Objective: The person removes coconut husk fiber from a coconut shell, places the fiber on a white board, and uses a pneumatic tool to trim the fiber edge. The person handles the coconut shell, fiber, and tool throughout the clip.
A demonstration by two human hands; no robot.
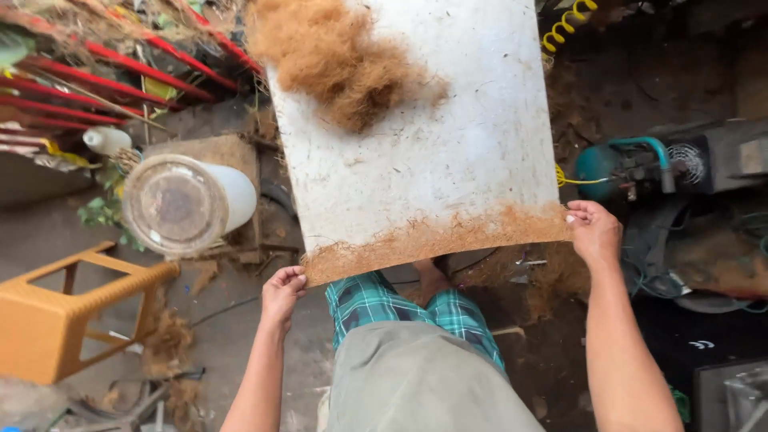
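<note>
fibre clump (340,60) on sheet (432,152); jar (180,204) left, compressor (640,164) right

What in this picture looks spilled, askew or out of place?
A clump of brown fibre sits loose on the white sheet that the left hand and right hand hold by its near corners. More fibre lies scattered on the ground beside the orange stool.

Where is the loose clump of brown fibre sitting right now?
The brown fibre clump lies on the far, upper-left part of the white sheet, away from the left hand and right hand gripping its near edge.
</note>
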